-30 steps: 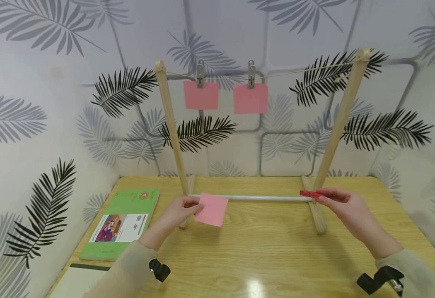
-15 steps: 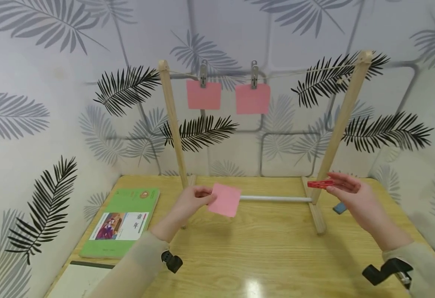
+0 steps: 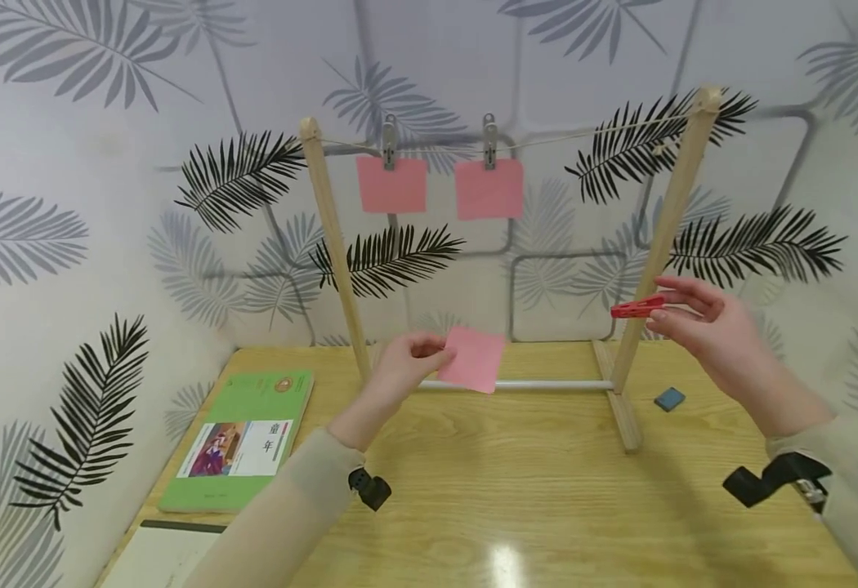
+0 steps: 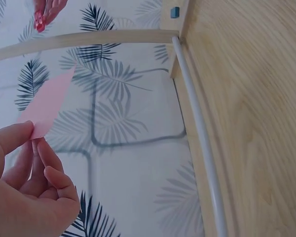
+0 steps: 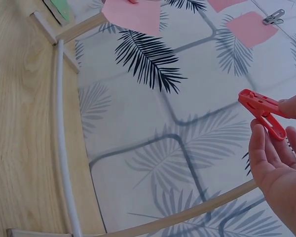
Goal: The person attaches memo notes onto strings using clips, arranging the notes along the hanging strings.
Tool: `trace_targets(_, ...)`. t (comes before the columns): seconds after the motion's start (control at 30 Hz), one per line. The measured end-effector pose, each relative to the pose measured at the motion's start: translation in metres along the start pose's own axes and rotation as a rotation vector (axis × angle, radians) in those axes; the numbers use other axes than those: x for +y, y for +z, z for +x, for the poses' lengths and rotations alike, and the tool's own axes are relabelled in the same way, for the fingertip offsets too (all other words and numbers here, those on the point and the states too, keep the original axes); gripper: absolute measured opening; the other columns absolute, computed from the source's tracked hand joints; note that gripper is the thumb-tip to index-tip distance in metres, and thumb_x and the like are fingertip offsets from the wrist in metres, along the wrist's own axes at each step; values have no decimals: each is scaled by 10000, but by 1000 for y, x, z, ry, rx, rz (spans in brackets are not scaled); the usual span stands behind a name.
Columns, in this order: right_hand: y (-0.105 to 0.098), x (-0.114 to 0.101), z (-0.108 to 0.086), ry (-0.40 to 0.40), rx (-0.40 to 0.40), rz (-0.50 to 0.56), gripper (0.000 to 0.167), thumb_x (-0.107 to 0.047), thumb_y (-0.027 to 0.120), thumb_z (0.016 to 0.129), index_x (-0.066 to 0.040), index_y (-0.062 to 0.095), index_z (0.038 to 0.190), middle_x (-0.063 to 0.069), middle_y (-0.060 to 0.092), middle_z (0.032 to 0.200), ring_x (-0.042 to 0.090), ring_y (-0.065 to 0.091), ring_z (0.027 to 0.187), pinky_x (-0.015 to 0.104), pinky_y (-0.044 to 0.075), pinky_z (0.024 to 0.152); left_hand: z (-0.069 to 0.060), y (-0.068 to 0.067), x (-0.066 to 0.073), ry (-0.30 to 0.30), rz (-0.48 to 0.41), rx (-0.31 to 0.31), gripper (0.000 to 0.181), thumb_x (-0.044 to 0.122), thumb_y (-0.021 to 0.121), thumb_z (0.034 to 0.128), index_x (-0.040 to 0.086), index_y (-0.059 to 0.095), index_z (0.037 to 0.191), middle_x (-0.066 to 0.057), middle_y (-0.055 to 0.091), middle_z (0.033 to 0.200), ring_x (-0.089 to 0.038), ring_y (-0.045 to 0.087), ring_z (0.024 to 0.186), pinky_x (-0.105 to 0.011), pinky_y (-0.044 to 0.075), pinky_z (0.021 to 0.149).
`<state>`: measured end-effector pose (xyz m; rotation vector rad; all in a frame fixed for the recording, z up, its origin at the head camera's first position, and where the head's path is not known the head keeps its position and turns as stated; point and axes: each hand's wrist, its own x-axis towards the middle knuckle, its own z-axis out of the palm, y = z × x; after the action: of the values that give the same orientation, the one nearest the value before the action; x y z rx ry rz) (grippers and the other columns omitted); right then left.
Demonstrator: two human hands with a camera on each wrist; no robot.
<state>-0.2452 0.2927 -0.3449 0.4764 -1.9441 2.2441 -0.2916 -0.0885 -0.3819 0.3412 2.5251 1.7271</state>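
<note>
My left hand (image 3: 408,367) pinches a square pink paper note (image 3: 475,360) by its left edge, thumb in front, in the air before the frame's white crossbar (image 3: 547,385). In the left wrist view the note (image 4: 50,102) is seen tilted. A red plastic clothespin (image 3: 636,307) is held between thumb and fingers of my right hand (image 3: 716,327), by the right post; in the right wrist view the clothespin (image 5: 262,112) points away from the palm. Two pink notes (image 3: 392,186) (image 3: 489,189) hang from the string (image 3: 569,140) by metal clips (image 3: 389,143) (image 3: 489,143).
Wooden posts (image 3: 337,253) (image 3: 664,245) hold the string above the wooden table (image 3: 517,482). A small blue block (image 3: 669,398) lies right of the right foot. On the left are a green book (image 3: 238,441) and a pale notebook (image 3: 160,555). Patterned wall stands behind.
Both hands have risen. The left hand has carried the pink note up and to the right; the right hand has lifted the clothespin, and the blue block has come into view.
</note>
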Motion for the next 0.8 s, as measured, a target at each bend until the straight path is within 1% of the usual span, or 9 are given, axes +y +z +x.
trace_targets(0.07, 1, -8, 3, -4, 25, -50, 413, 56, 614, 935, -98, 575, 1316, -55, 706, 1066, 56, 701, 926, 181, 569, 772, 2, 6, 6, 3, -9, 3, 244, 193, 724, 914, 49, 720, 1111, -88, 714, 1076, -186, 639, 1004, -334, 522, 898)
trace_targets(0.2, 3, -16, 10, 4, 64, -97, 426, 42, 643, 921, -62, 559, 1325, -77, 720, 1079, 46, 698, 950, 181, 568, 776, 6, 15, 16, 15, -31, 4, 240, 179, 724, 912, 36, 724, 1105, -99, 711, 1072, -191, 634, 1002, -340, 524, 911)
trace_targets(0.33, 5, -22, 17, -20, 64, -72, 417, 52, 647, 912, -34, 561, 1311, -66, 726, 1094, 48, 702, 974, 177, 562, 796, 11, 18, 26, 28, -45, -18, 248, 196, 709, 924, 43, 718, 1119, -97, 711, 1098, -203, 629, 1035, -360, 511, 930)
trace_targets(0.4, 6, -27, 20, -31, 73, -72, 400, 48, 659, 905, -33, 582, 1289, -65, 730, 1082, 45, 704, 968, 168, 558, 797, 14, 20, 32, 36, -51, -22, 254, 207, 703, 929, 52, 717, 1130, -95, 716, 1111, -208, 630, 1051, -367, 506, 936)
trace_targets(0.47, 6, -34, 22, -37, 95, -95, 393, 29, 682, 895, -29, 596, 1274, -74, 734, 1064, 37, 706, 954, 153, 554, 787, 16, 23, 38, 44, -67, -26, 258, 206, 699, 932, 61, 713, 1144, -92, 713, 1121, -208, 632, 1057, -366, 510, 936)
trace_targets(0.63, 4, -48, 25, -7, 138, -110, 388, -22, 743, 859, -67, 653, 1234, -81, 749, 1033, 37, 713, 934, 153, 557, 773, 23, 33, 55, 51, -103, -39, 276, 195, 692, 937, 70, 702, 1183, -83, 705, 1159, -204, 627, 1092, -367, 510, 955)
trace_targets(0.7, 3, -52, 26, 6, 143, -88, 376, -21, 752, 849, -81, 674, 1212, -68, 753, 1027, 48, 717, 931, 162, 560, 772, 26, 38, 62, 62, -108, -42, 282, 201, 691, 938, 73, 701, 1189, -78, 703, 1165, -197, 623, 1103, -366, 505, 962)
trace_targets(0.8, 1, -57, 27, 8, 143, -66, 376, -17, 759, 840, -73, 680, 1203, -50, 752, 1029, 62, 720, 925, 171, 564, 772, 29, 43, 72, 86, -129, -52, 282, 204, 685, 943, 73, 702, 1193, -81, 702, 1159, -197, 626, 1106, -370, 495, 977)
